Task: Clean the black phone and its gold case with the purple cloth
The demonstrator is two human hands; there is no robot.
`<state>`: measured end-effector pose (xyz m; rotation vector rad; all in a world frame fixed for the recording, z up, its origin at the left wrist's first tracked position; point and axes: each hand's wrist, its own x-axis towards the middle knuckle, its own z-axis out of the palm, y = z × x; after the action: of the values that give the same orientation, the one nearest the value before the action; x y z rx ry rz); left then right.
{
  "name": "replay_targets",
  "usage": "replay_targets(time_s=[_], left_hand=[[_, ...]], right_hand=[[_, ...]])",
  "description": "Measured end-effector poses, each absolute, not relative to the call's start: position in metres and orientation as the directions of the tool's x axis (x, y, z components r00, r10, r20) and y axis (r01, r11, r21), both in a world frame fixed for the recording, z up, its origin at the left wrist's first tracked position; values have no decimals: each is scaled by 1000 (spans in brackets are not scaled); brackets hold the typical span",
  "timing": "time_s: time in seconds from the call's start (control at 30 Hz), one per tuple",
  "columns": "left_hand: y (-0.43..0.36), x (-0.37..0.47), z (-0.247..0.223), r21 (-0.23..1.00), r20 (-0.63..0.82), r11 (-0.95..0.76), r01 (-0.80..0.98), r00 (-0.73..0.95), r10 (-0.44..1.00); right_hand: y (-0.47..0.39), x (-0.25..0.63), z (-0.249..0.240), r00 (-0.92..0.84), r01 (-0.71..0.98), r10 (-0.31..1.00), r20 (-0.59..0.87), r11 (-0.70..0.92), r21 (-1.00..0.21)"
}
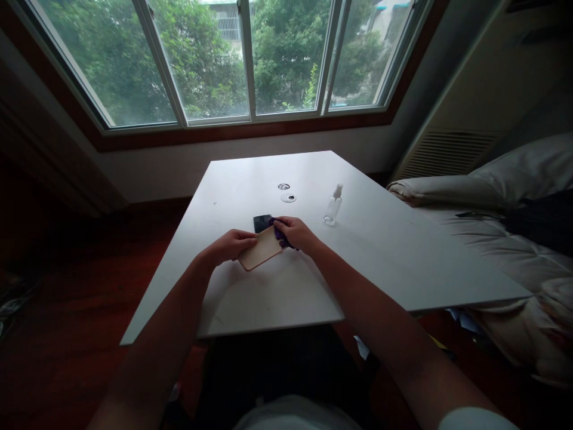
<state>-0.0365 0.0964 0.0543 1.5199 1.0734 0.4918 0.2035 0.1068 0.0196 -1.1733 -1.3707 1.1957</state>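
Note:
Above the white table, my left hand grips the left edge of a flat beige rectangular case with rounded corners. It is tilted, and I cannot tell its exact kind. My right hand is closed on a bunched dark purple cloth, which presses against the case's right end. Just behind the case, a dark flat object like a phone lies on the table, partly hidden by my hands and the case. To the right of my right hand stands a clear spray bottle.
Two small round flat items lie behind the phone-like object. A window with a wooden frame is beyond the table. On the right is a pale padded surface like a bed with dark fabric on it.

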Motion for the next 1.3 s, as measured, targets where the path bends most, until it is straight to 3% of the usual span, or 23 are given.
replay_targets(time_s=[0.13, 0.27, 0.43, 0.57, 0.73, 0.87, 1.0, 1.17, 1.3], left_hand=[[100, -48, 57, 911, -322, 116, 397, 503, 802], [99, -55, 59, 908, -368, 177, 379, 519, 771], [98, -52, 61, 931, -333, 173, 322, 548, 767], [98, -49, 62, 956, -267, 145, 255, 553, 790], [104, -49, 58, 963, -201, 102, 250, 415, 887], [112, -52, 52, 986, -95, 58, 154, 244, 965], [111, -43, 46, 994, -63, 42, 103, 211, 975], [98, -13, 38, 987, -10, -30, 157, 252, 968], [95, -1, 34, 985, 46, -73, 154, 172, 984]], right_hand=[[99, 200, 22, -250, 75, 967, 39, 60, -995], [93, 200, 25, -420, 212, 906, 55, 157, -965], [90, 205, 32, -506, 359, 859, 76, 290, -887], [90, 206, 34, -508, 403, 860, 53, 291, -867], [91, 202, 35, -385, 394, 916, 110, 271, -879], [96, 201, 34, -105, 348, 982, 156, 183, -919], [103, 205, 27, 114, 222, 987, 110, 82, -972], [105, 200, 15, 88, 271, 982, 168, 138, -953], [101, 192, 12, 31, 358, 975, 221, 196, -913]])
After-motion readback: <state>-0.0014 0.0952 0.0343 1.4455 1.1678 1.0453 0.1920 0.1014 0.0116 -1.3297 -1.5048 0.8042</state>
